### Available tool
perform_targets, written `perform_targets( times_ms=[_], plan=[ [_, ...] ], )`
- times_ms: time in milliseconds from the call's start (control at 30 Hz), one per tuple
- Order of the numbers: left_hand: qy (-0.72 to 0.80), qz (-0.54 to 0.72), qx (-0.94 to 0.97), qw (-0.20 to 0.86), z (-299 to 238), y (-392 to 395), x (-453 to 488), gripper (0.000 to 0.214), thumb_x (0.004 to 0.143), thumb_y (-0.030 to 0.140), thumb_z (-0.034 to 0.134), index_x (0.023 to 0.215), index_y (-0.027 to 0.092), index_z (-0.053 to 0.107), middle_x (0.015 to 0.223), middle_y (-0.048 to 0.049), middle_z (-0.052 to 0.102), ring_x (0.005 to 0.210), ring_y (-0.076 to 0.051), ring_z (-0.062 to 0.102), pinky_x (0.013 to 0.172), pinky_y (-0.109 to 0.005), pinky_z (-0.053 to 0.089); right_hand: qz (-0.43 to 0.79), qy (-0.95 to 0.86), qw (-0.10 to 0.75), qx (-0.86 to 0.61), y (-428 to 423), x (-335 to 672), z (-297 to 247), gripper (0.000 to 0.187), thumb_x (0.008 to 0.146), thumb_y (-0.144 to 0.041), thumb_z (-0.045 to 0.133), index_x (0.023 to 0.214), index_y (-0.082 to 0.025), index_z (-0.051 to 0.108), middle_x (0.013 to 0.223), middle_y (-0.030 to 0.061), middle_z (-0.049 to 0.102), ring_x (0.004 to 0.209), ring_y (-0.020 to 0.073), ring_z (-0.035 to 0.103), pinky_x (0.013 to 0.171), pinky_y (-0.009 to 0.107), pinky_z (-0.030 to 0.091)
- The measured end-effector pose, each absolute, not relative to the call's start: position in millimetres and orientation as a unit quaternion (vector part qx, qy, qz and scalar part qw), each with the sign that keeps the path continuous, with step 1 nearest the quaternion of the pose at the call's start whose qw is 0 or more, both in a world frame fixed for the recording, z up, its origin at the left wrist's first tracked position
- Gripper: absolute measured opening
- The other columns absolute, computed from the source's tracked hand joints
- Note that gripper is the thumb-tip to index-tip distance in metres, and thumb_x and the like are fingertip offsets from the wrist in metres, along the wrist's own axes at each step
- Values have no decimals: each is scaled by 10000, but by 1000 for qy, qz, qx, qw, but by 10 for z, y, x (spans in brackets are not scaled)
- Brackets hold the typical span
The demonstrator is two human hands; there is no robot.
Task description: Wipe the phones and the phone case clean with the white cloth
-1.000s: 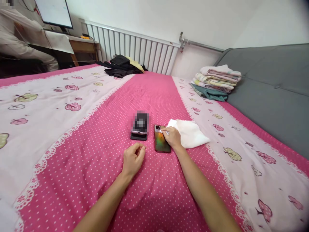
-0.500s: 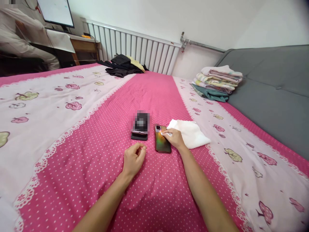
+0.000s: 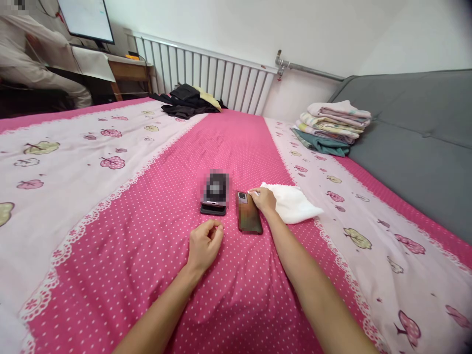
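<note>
Phone (image 3: 251, 216) lying back up on the pink bed (image 3: 228, 142), just left of your right hand (image 3: 262, 199), the nearer one; its long axis runs away from you. That hand's thumb and finger pinch a small white piece (image 3: 250, 192) by its far right corner; contact is unclear. Your left hand (image 3: 204, 241) rests loosely curled. No container shows near either.

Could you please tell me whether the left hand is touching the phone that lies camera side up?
Apart: the head view plainly shows pink dotted bedspread between the left hand and the phone.
</note>
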State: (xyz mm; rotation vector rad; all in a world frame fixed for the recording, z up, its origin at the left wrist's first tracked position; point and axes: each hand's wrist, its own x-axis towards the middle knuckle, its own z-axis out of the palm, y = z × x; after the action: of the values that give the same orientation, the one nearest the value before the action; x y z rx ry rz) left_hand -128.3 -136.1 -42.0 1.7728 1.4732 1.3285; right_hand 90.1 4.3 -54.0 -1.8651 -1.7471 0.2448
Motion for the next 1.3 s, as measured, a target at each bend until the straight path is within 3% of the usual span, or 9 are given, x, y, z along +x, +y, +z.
perform_targets(
  times_ms=[167,400,733,1067,1300],
  plan=[
    [537,484,648,239,-407,-1358,-1283,184,788,272,458,728,169,598,625,8,608,557,-115,533,567,-222,388,92,-667,301,-675,-15,914,-535,246,865,-372,542,948,-161,638,992,52,649,895,163,601,820,377,475],
    [539,480,650,238,-393,-1362,-1272,190,786,275,453,703,173,589,608,10,597,552,-116,526,568,-226,389,105,-693,336,-630,-185,943,-549,174,771,-347,585,818,-261,729,880,10,700,834,170,622,739,276,466],
    [540,481,650,236,-384,-1363,-1274,202,793,288,448,705,173,589,610,8,598,553,-117,531,565,-224,393,224,-684,343,-604,-325,1038,-485,145,667,-320,644,700,-216,740,734,28,730,746,216,668,697,299,496],
    [541,480,648,238,-396,-1365,-1275,189,785,283,454,702,177,587,617,10,605,559,-117,537,573,-222,396,383,-712,277,-519,-460,1143,-370,189,597,-339,703,686,-176,742,716,38,730,721,216,681,678,288,523],
    [540,479,651,236,-395,-1359,-1277,205,795,300,454,701,177,589,586,18,573,536,-112,510,557,-220,380,345,-702,304,-544,-479,1115,-417,204,627,-338,683,730,-173,744,754,44,733,741,210,675,678,280,512]
  ],
)
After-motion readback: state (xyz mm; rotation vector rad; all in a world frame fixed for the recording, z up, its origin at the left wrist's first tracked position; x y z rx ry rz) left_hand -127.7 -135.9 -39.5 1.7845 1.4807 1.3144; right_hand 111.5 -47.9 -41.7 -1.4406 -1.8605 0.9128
